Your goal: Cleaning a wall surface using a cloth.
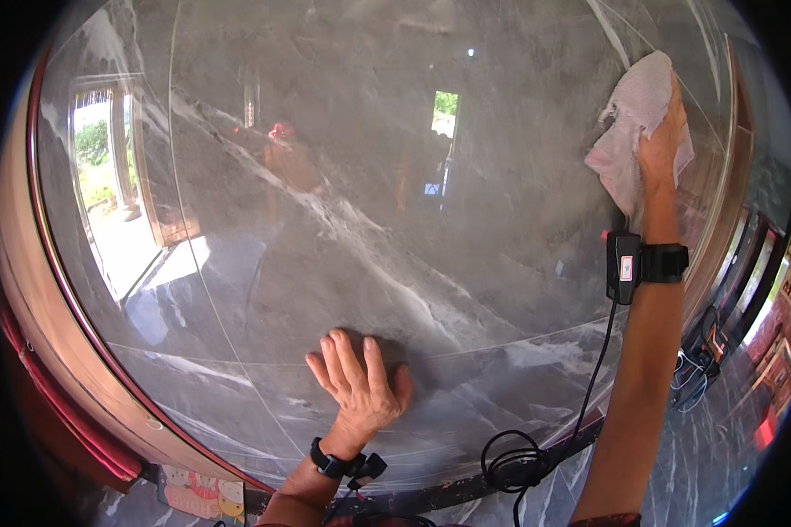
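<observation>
Before me rises a glossy grey marble-tiled wall (pixel 382 277) with white veins and thin tile joints. My right hand (pixel 659 148) is at its upper right, arm stretched out, with a pinkish-white cloth (pixel 636 99) held against the tiles. The cloth covers most of the fingers and hangs down below the hand. Lower and near the middle, my left hand (pixel 359 385) rests on the tiles with fingers apart and nothing in it. Each wrist wears a black strap with a small box; the right box (pixel 623 267) has a cable.
A wooden frame (pixel 92 388) and a red curtain (pixel 72 415) border the wall at left. Below are a cartoon-printed mat (pixel 201 494) and a coiled black cable (pixel 517 461). Tangled cords (pixel 692 375) and a red object (pixel 764 428) are at right. The tiles reflect a doorway.
</observation>
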`<state>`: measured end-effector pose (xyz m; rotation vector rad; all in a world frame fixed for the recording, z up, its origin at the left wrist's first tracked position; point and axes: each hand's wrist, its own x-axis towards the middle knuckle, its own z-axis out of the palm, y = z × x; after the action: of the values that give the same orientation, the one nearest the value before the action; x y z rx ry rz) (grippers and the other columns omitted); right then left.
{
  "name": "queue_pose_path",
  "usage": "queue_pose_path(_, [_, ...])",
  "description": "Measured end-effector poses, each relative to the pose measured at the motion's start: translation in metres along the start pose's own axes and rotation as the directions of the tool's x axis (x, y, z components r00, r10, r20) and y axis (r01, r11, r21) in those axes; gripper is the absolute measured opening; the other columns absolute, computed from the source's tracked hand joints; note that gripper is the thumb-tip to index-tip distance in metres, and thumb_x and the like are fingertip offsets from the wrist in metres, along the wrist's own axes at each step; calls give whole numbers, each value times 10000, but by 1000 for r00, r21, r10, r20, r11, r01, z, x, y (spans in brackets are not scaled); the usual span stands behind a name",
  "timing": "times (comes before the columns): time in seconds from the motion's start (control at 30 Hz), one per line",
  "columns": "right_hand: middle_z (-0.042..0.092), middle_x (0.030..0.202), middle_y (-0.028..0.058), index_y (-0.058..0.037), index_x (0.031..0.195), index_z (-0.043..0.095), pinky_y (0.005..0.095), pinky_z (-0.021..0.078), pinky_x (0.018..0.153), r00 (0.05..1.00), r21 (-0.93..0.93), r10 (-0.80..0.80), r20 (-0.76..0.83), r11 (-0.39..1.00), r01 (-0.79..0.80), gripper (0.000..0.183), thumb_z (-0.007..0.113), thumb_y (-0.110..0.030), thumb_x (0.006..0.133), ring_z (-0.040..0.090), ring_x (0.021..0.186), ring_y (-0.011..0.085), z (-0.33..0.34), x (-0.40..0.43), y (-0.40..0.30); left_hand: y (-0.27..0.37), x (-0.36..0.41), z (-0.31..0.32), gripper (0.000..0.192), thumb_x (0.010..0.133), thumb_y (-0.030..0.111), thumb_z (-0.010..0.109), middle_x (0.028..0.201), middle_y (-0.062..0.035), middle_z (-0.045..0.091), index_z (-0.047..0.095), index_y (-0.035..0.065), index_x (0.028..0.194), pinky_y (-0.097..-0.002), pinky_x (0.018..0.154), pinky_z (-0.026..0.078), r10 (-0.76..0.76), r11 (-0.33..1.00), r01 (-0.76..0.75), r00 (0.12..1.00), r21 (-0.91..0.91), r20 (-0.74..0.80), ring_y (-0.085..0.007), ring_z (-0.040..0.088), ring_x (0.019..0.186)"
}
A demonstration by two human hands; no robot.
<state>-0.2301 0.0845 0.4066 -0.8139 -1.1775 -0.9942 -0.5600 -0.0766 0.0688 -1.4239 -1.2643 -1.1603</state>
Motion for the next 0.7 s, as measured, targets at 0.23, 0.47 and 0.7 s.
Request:
queue_pose_path(0.23, [342,1478,100,-102,1467,274,488,210,1095,991,71,-127,-48,989,130,831,675,-333,777,310,1346,321,-10,-33,-46,0,-4,3,721,841,317,591,1399,-396,278,300,-64,1379,-665,1075,68,-4,997,3,1000,-72,-14,-527,217,1348])
queue_pose_path(0.47, [292,1498,154,-49,1409,385,610,149,1079,966,186,-219,139,964,192,820,695,-285,687,262,1355,398,-46,-100,-197,-8,-7,3,788,926,499,443,1458,-335,259,166,2,1472,-552,1127,68,-70,940,31,992,-339,-103,-469,196,1387])
queue_pose_path(0.7, [307,1514,83,-98,1336,496,596,115,1103,812,344,-512,281,843,413,663,458,-537,840,236,1397,357,-74,-172,-263,0,-14,7,760,942,497,414,1402,-327,328,202,-55,1420,-576,1084,208,-241,831,64,937,-552,-254,-460,307,1306])
